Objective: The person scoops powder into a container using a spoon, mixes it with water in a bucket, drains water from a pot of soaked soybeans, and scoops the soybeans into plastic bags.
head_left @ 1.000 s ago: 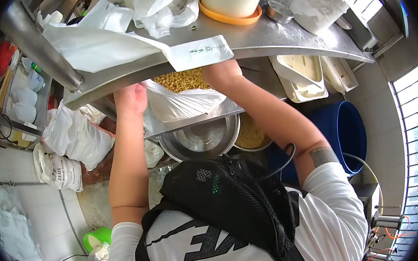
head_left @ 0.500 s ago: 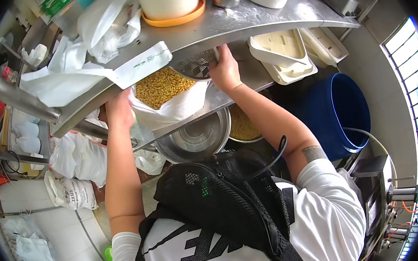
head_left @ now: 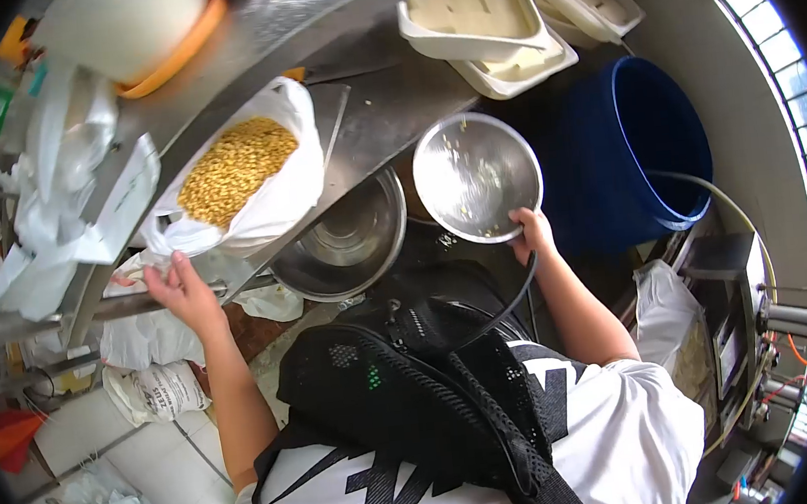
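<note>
A white plastic bag (head_left: 297,189) of yellow beans (head_left: 238,169) lies open on the lower metal shelf. Just below its near left corner is my left hand (head_left: 185,295), fingers spread, holding nothing. My right hand (head_left: 531,233) grips the rim of a shiny metal bowl (head_left: 477,176), thumb on the inside. The bowl is tilted toward the camera, with a few bean bits stuck to its inner wall. A wide steel basin (head_left: 345,238) stands below the shelf edge, between my hands.
Right of the bowl stands a blue barrel (head_left: 597,158) with a hose in it. White trays (head_left: 474,15) are stacked at the top. The upper metal shelf (head_left: 306,20) overhangs the bag and bears a pale bucket (head_left: 125,31). A printed sack (head_left: 162,393) sits lower left.
The view has swung right. My right hand has come away from the bag to the right and now holds the bowl up. My left hand has let go of the bag's edge and opened.
</note>
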